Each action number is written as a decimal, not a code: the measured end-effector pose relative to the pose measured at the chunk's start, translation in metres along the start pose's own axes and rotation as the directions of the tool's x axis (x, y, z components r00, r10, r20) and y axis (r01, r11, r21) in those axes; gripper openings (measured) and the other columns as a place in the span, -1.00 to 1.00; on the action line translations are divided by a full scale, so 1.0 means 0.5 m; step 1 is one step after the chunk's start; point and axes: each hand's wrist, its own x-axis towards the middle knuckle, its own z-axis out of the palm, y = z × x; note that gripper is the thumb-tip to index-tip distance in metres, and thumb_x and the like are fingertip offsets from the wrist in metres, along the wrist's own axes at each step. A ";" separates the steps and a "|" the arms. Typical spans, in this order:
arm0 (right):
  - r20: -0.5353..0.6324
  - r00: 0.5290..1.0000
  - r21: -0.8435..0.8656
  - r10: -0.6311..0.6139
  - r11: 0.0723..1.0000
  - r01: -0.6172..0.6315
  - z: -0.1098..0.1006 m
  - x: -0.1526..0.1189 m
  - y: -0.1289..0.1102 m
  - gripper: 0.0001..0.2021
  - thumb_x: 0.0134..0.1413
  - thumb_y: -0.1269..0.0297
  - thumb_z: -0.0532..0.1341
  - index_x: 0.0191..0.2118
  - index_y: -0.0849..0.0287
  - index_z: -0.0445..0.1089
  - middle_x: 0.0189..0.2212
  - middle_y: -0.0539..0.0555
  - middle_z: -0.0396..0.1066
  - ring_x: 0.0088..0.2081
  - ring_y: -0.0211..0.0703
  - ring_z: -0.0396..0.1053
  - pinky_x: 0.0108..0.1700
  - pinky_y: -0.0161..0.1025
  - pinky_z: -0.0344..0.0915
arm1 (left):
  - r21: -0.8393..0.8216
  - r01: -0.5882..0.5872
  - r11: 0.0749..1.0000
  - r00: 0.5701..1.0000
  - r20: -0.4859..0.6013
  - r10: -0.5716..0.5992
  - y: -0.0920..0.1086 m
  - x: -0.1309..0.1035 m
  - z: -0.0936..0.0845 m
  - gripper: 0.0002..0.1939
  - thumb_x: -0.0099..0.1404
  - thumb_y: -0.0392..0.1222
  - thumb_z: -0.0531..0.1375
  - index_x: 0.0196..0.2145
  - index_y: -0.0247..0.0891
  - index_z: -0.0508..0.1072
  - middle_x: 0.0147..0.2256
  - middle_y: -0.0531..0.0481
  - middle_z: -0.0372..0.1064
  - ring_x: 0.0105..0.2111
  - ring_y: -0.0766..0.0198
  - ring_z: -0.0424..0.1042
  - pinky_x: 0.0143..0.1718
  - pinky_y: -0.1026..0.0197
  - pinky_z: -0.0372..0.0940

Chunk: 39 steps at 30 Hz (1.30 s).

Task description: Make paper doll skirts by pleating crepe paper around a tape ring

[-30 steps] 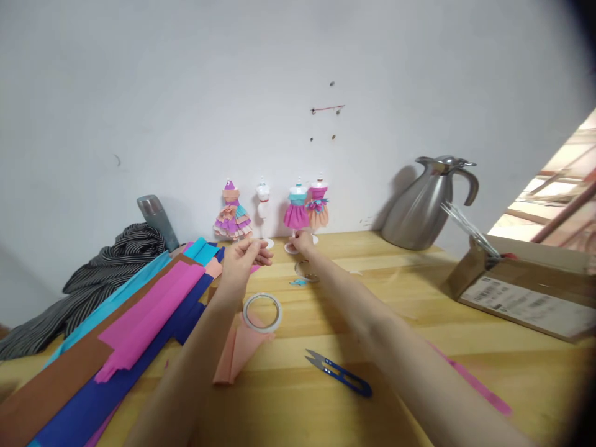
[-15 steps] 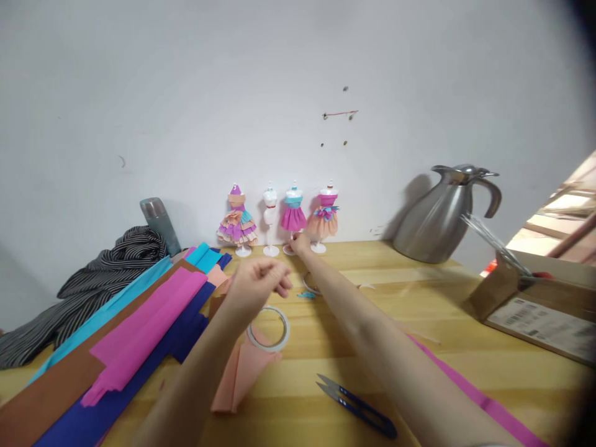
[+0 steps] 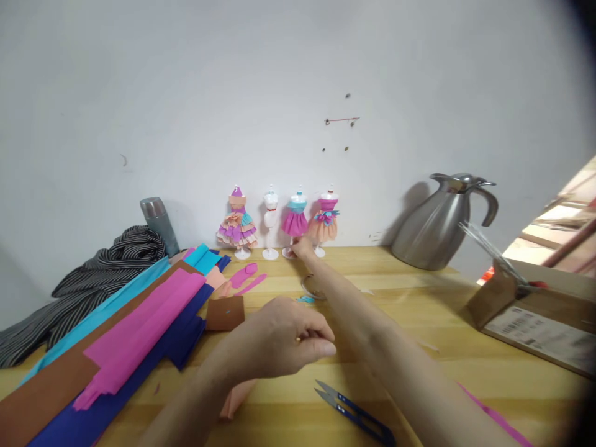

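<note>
My right hand [image 3: 302,247] reaches to the back of the table, its fingers closed on the stand of the mannequin with a blue top and pink skirt [image 3: 295,217]. Nearer to me, my left hand [image 3: 298,338] hangs over the table with its fingers curled; what they hold, if anything, is hidden. Beside that mannequin stand one in a peach skirt [image 3: 325,226], a bare white one [image 3: 270,217] and one in a ruffled dress [image 3: 237,226]. Peach paper [image 3: 237,397] shows partly below my left hand.
Blue snips [image 3: 356,413] lie in front. Coloured paper sheets [image 3: 149,329], a striped cloth [image 3: 105,267] and a bottle [image 3: 159,225] are at left. A steel jug [image 3: 433,226] and cardboard box [image 3: 535,323] stand at right. A tape roll [image 3: 308,287] lies near my right forearm.
My left hand has moved right and nearer to me, now covering the white tape ring. The blue-topped mannequin looks slightly tilted, with my right hand still at its stand.
</note>
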 end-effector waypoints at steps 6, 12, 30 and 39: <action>-0.030 0.999 0.070 -0.022 0.997 0.024 -0.004 -0.040 -0.028 -0.66 0.25 0.21 0.19 0.08 0.22 0.31 0.02 0.16 0.36 -0.06 -0.06 0.40 -0.07 -0.01 0.41 | 0.081 0.109 0.991 0.965 -0.248 -0.085 0.030 -0.011 -0.022 -0.75 0.20 -0.28 0.09 -0.62 -0.26 0.23 -0.64 0.11 0.17 -0.58 0.37 0.14 -0.52 0.28 -0.02; 0.006 1.000 0.085 -0.011 0.996 0.011 -0.019 -0.087 -0.044 -0.68 0.25 0.21 0.19 0.06 0.22 0.32 0.01 0.17 0.36 -0.07 -0.07 0.40 -0.07 -0.02 0.41 | 0.253 0.261 0.932 0.857 -0.505 -0.103 0.035 -0.032 -0.062 -0.65 0.27 -0.13 -0.02 -0.62 -0.22 -0.03 -0.64 0.11 -0.05 -0.59 0.33 -0.01 -0.49 0.20 -0.18; 0.409 0.881 0.012 -0.239 0.966 0.257 -0.174 -0.606 0.039 -0.75 -0.21 0.29 0.42 -0.64 0.15 0.33 -0.70 -0.10 0.29 -0.64 -0.36 0.13 -0.56 -0.34 -0.03 | -0.523 -0.168 0.836 0.789 -0.580 -0.204 0.017 -0.034 -0.086 -0.34 0.25 0.25 0.13 -0.79 -0.23 0.10 -0.79 0.15 -0.13 -0.77 0.46 -0.02 -0.66 0.32 -0.05; 0.280 0.937 -0.002 -0.208 0.976 0.217 -0.138 -0.390 -0.025 -0.76 0.24 0.20 0.19 -0.08 0.25 0.39 -0.15 0.09 0.43 -0.21 -0.16 0.43 -0.17 -0.12 0.41 | -0.507 -0.431 0.747 0.654 -0.745 -0.129 0.149 -0.079 -0.205 -0.24 0.35 0.13 -0.64 -0.77 -0.31 -0.08 -0.76 0.16 -0.31 -0.73 0.68 -0.03 -0.44 0.44 0.02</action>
